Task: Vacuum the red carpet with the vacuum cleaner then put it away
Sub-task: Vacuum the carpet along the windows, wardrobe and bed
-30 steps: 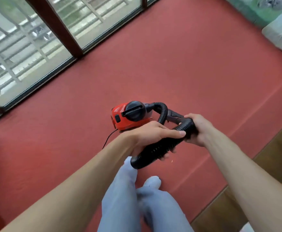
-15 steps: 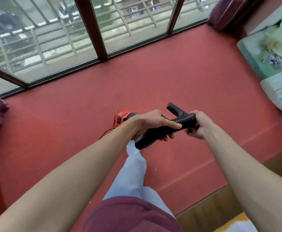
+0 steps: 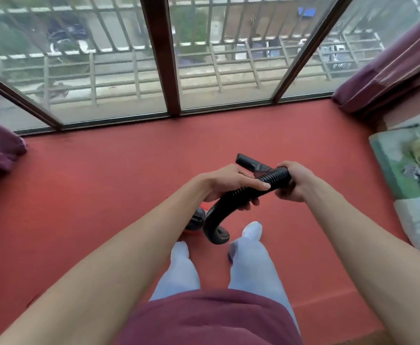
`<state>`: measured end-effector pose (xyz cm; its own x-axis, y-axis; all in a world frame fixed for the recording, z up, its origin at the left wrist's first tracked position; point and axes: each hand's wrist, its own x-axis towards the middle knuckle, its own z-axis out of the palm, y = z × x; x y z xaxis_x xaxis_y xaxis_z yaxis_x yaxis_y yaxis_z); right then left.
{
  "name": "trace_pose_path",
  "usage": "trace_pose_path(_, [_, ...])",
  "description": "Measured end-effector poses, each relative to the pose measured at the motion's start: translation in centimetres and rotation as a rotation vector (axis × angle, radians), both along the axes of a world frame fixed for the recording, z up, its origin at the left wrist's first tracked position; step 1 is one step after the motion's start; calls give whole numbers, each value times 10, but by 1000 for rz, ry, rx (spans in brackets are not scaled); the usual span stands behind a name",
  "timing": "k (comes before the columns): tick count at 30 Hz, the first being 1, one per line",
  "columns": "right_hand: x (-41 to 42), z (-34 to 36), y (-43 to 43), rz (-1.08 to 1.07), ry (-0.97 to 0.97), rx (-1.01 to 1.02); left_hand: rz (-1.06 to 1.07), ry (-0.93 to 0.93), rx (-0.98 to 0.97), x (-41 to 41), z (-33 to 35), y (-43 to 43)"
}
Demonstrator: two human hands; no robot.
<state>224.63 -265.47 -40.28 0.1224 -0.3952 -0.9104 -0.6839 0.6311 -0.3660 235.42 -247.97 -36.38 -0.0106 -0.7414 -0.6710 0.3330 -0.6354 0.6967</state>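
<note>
The left forearm (image 3: 119,250) and right forearm (image 3: 358,235) are reaching forward; the left grip (image 3: 231,185) and right grip (image 3: 294,181) are curling tight, close together.

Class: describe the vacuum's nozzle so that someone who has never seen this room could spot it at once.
Below the big window, over the red carpet, two hands grip a ribbed black hose. The nozzle juts out between the left hand and right hand: smooth, flat and angular, unlike the ridged, curving hose.

one head-worn wide-angle view, high over the red carpet (image 3: 84,195) — looking forward and down toward the window (image 3: 109,70).
</note>
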Motion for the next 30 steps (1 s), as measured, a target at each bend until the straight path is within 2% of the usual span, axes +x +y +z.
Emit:
trace_pose_path(9, [100, 20, -151, 302, 18, 60, 305, -55, 51, 44, 24, -139])
trace_pose_path(15, [137, 47, -261, 374, -23, 108, 435, -100, 53, 58, 60, -246])
trace_pose_path(21, [136, 57, -341, 191, -131, 99, 325, -132, 43, 74, 78, -330])
trace_pose_path(25, [121, 58, -382, -21, -218, 138, 238, -118, 32, 76, 70, -377])
trace_pose_path(30, [99, 50, -425, -283, -274, 59, 65, -104, 5, 85, 54, -438])
